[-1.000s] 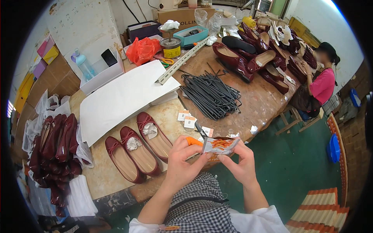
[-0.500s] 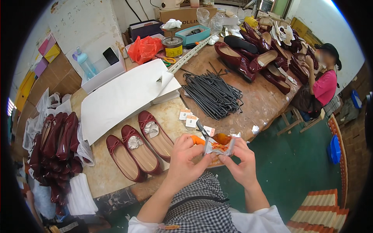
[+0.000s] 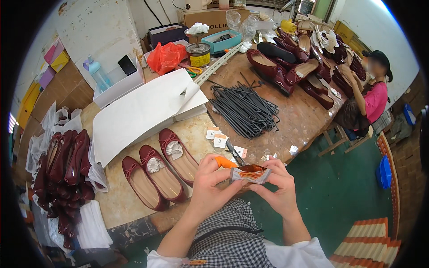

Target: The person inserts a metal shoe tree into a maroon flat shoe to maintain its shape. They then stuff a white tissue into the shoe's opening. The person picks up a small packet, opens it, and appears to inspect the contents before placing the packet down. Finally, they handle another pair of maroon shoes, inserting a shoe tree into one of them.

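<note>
Between my two hands is a small silver snack packet (image 3: 251, 175), torn at the top, with reddish-orange strips showing inside. My left hand (image 3: 213, 183) pinches its left side, and an orange cover wraps one finger. My right hand (image 3: 278, 187) grips the opposite side with thumb and fingers. Just beyond the packet lie several paper tags (image 3: 220, 140) and a dark slim tool, partly hidden by my fingers. Three burgundy ballet flats (image 3: 161, 172) rest to the left of my hands, two of them with crumpled paper in the toe.
Black hooked rods (image 3: 245, 109) are heaped mid-table. White sheets (image 3: 143, 116) lie behind the flats. More burgundy shoes pile up at the far right (image 3: 295, 62) and hang at the left (image 3: 67, 156). A co-worker in pink (image 3: 374, 102) sits at the right, hands on shoes.
The packet has tipped and flattened between my hands, its opening now narrower. My hands stay nearly in place. The co-worker's hands have moved lower toward the shoes.
</note>
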A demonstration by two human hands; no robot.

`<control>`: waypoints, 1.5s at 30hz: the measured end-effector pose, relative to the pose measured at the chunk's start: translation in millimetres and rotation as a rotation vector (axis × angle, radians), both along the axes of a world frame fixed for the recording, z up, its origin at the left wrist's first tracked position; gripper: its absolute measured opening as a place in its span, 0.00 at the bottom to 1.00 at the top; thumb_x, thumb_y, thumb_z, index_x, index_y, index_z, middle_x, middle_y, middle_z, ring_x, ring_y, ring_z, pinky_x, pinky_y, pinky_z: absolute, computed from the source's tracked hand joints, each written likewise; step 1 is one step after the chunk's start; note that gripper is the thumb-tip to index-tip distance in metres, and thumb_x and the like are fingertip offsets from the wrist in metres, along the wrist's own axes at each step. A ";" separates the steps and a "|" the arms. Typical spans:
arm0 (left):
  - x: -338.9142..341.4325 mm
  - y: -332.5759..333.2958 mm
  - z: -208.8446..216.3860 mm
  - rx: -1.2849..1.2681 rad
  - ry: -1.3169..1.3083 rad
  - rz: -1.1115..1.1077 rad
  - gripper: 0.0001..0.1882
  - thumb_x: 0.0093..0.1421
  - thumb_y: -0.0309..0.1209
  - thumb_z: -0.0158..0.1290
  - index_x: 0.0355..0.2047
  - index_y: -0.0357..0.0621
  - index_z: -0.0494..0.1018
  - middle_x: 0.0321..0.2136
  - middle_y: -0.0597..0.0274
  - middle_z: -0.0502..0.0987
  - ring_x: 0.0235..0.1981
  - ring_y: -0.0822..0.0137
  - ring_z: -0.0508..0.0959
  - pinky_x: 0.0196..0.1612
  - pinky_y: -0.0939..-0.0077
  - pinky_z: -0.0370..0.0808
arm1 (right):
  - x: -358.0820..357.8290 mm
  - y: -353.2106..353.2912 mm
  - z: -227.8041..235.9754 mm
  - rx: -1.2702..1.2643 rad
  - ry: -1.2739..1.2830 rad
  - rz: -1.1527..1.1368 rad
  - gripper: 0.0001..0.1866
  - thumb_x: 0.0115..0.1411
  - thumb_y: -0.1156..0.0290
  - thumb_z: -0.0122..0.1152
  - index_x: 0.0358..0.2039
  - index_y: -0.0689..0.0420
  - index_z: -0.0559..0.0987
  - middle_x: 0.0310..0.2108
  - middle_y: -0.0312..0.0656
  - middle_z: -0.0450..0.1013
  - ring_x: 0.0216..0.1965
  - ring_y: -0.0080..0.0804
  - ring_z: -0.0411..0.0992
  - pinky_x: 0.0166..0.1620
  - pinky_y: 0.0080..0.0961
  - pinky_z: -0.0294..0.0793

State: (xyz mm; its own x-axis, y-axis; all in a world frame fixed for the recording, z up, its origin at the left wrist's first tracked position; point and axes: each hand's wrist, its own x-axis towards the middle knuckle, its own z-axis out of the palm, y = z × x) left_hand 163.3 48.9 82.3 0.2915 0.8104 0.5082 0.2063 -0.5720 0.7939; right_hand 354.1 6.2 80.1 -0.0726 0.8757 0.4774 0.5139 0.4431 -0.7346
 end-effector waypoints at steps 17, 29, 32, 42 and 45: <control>-7.0 -0.2 -2.1 0.067 0.041 0.009 0.10 0.40 0.24 0.65 0.27 0.41 0.81 0.35 0.60 0.76 0.46 0.59 0.70 0.46 0.66 0.68 | -0.2 -3.3 -1.1 0.033 -0.065 0.011 0.08 0.41 0.73 0.72 0.23 0.57 0.80 0.27 0.35 0.74 0.43 0.36 0.72 0.60 0.50 0.58; -3.8 -2.5 1.5 0.046 0.057 0.011 0.11 0.39 0.28 0.68 0.23 0.40 0.78 0.35 0.60 0.76 0.48 0.56 0.70 0.49 0.63 0.67 | 0.2 -6.0 -2.6 0.057 -0.055 -0.015 0.08 0.43 0.74 0.70 0.23 0.57 0.79 0.28 0.35 0.74 0.44 0.36 0.71 0.60 0.50 0.57; -2.8 -3.5 2.4 0.044 0.062 0.020 0.11 0.39 0.28 0.67 0.21 0.39 0.77 0.35 0.60 0.76 0.48 0.56 0.70 0.50 0.62 0.67 | -1.6 -5.7 3.0 0.053 -0.104 -0.007 0.07 0.43 0.74 0.69 0.23 0.57 0.78 0.27 0.36 0.74 0.44 0.36 0.71 0.61 0.50 0.56; -3.8 -4.3 1.4 0.064 0.086 -0.012 0.11 0.40 0.26 0.66 0.26 0.42 0.80 0.37 0.60 0.76 0.49 0.57 0.70 0.49 0.63 0.68 | -2.7 -5.8 2.0 0.094 -0.047 -0.051 0.08 0.42 0.74 0.70 0.22 0.57 0.77 0.28 0.36 0.74 0.44 0.36 0.71 0.61 0.50 0.57; -2.2 -5.6 4.7 0.065 0.093 -0.019 0.13 0.39 0.24 0.66 0.30 0.44 0.82 0.38 0.60 0.77 0.49 0.57 0.70 0.49 0.64 0.69 | -1.1 -5.9 1.5 0.095 -0.055 -0.045 0.08 0.42 0.75 0.69 0.21 0.57 0.76 0.28 0.36 0.74 0.43 0.36 0.72 0.61 0.50 0.58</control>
